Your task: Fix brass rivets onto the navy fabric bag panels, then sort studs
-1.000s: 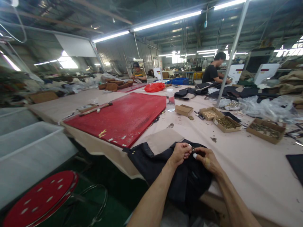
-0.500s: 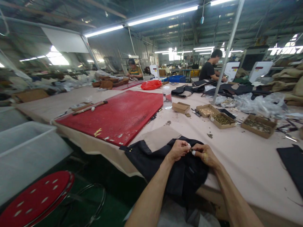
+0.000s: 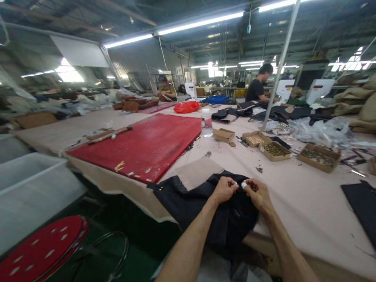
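Note:
A black garment (image 3: 190, 203) hangs over the near edge of a long table covered in pale pink cloth (image 3: 293, 203). Both my hands rest on top of it, fingertips meeting. My left hand (image 3: 225, 189) is closed in a pinch on the fabric. My right hand (image 3: 256, 192), with white tape on a fingertip and a plaster on a knuckle, pinches the same spot; something small between the fingers is too tiny to name.
A red board (image 3: 147, 145) lies to the left. Several cardboard boxes of small metal parts (image 3: 273, 149) and a plastic jar (image 3: 207, 123) stand beyond. A white bin (image 3: 32, 188) and a red stool (image 3: 41, 246) sit at my left. Two people (image 3: 258, 84) work at the far end.
My hands have stayed pinched together on the garment, with the right fingers shifting slightly. The view has drifted a little.

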A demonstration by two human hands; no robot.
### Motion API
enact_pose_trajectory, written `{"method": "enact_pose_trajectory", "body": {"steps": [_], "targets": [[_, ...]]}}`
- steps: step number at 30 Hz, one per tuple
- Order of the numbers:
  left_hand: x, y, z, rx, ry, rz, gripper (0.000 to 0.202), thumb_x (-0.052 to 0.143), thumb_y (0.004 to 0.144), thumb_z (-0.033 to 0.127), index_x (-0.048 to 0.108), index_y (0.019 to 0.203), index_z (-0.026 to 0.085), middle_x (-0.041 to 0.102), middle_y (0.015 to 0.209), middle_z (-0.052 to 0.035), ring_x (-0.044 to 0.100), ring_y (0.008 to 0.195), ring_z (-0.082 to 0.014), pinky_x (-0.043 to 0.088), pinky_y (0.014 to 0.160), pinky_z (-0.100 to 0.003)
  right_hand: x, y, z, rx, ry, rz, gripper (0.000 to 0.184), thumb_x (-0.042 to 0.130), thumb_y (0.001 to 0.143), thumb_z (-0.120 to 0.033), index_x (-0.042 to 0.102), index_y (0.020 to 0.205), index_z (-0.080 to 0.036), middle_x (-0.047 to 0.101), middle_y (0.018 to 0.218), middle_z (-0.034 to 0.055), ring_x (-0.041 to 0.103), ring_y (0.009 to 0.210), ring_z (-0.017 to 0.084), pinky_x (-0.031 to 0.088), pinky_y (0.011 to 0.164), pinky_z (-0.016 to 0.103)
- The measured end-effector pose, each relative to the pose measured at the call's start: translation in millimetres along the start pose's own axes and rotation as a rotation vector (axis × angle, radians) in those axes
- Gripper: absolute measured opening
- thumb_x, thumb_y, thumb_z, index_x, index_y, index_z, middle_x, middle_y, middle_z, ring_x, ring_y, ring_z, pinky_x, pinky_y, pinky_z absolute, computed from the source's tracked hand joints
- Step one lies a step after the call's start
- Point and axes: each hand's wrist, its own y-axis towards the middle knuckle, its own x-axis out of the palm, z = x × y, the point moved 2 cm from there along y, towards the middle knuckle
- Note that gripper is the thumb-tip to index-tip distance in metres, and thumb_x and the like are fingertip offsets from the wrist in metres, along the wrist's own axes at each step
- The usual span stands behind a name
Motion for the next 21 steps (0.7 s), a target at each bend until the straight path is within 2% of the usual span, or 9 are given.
{"method": "enact_pose_trajectory", "body": {"steps": [3,8,14,21], "targets": [[1.7,0.3,-0.6,0.007,0.035,-0.01,0.022,0.066,0.077,0.034,0.07,0.077,0.012,0.066,0.064,-0.0032,0.054,0.056,-0.0116,0.035,0.052,-0.023,2.7,-8.8,-1.2,-0.015,-0.171,0.004,0.03,0.069,0.077,-0.043,0.071,0.089,-0.016,0.068,0.07,0.0043,0.058,0.059,0.016,0.045,0.056,0.027],[2.8,-2.1,3.2,0.022,0.017,-0.032,0.023,0.067,0.079,0.036,0.07,0.08,0.013,0.068,0.067,-0.004,0.058,0.059,-0.0124,0.04,0.055,-0.023,6.9,-15.2,1.3,-0.017,-0.264,0.054,0.02,0.062,0.077,-0.035,0.071,0.084,-0.02,0.072,0.073,0.0046,0.061,0.059,0.018,0.048,0.059,0.029],[3.6,-6.7,7.6,-0.028,-0.093,-0.15,0.021,0.074,0.07,0.029,0.071,0.082,0.013,0.067,0.068,-0.0029,0.057,0.056,-0.0117,0.042,0.053,-0.023,4.7,-17.1,4.4,0.016,-0.203,0.052,0.022,0.061,0.077,-0.037,0.071,0.086,-0.019,0.072,0.074,0.0049,0.058,0.055,0.017,0.044,0.052,0.028],[2.7,-7.5,11.6,0.071,0.025,-0.086,0.015,0.072,0.068,0.022,0.075,0.077,0.012,0.069,0.068,-0.0047,0.056,0.059,-0.0121,0.039,0.055,-0.023,0.8,-18.1,4.5,-0.008,-0.204,0.017,0.025,0.061,0.078,-0.035,0.072,0.093,-0.018,0.072,0.078,0.005,0.062,0.062,0.018,0.048,0.058,0.028]]}}
